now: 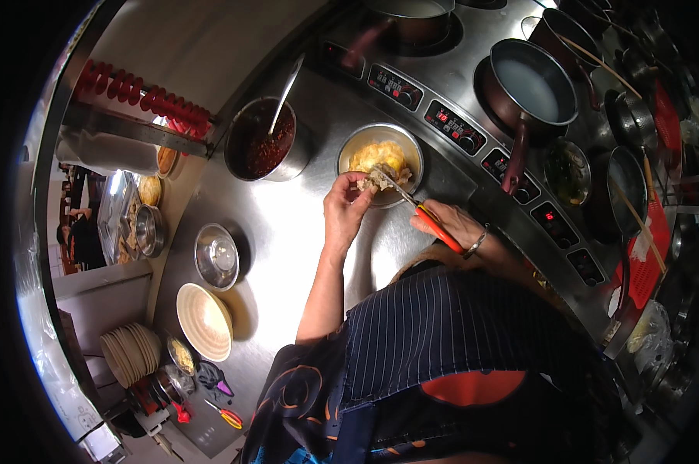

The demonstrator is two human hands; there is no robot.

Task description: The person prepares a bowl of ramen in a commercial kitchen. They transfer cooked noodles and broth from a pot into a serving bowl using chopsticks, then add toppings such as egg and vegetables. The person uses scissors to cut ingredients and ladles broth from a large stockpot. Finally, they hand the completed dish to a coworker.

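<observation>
Over a metal bowl (417,152) on the steel counter, my left hand (346,209) pinches a pale, lumpy piece of food (368,182). My right hand (451,223) grips scissors with red-orange handles (439,229), and their blades reach to the piece at my left fingertips. Golden, fried-looking food (378,155) with a yellow, yolk-like part lies in the bowl. Whether the blades are apart or closed is too small to tell.
A metal pot of dark red sauce (262,156) with a spoon stands left of the bowl. Further down are a small metal bowl (216,256) and a beige bowl (204,322). On the right, a saucepan of cloudy liquid (532,87) sits on an induction hob, its handle pointing towards me.
</observation>
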